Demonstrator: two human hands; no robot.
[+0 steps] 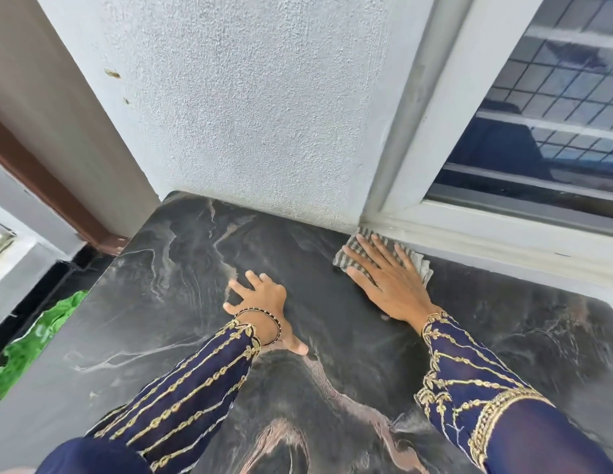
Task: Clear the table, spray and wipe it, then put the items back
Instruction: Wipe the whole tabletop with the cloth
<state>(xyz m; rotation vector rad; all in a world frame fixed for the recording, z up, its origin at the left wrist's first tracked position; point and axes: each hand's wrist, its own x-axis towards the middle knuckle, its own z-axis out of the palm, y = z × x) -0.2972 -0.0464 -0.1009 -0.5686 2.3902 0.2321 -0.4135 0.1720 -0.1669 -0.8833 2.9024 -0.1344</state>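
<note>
Both hands are lying flat with fingers straight and spread, neither one curling round anything. The right hand [387, 285] is pressing palm and fingers down on the cloth [347, 258]. The left hand [264, 302] is resting bare on the table [154, 302] near its middle, with the thumb pointing toward the table's near edge.

Findings, by size:

1. The table is filling most of the view. Its top is dark and marbled, with pale and pinkish veining.
2. A white, rough-plastered wall [246, 97] is standing against the table's far edge.
3. A white-framed window [554, 114] with a grid grille is sitting above the table's far right edge.
4. Two navy sleeves [181, 398] with gold embroidery are reaching in over the table's near edge.
5. Something green [34, 336] is showing beyond the table's left edge. It is too blurred to identify.
6. The cloth, grey-and-white striped and crumpled, is lying at the table's far edge, right of centre, touching the foot of the window frame.
7. A thin dark-and-gold bangle [276, 325] is circling the left wrist, over the table's middle.
</note>
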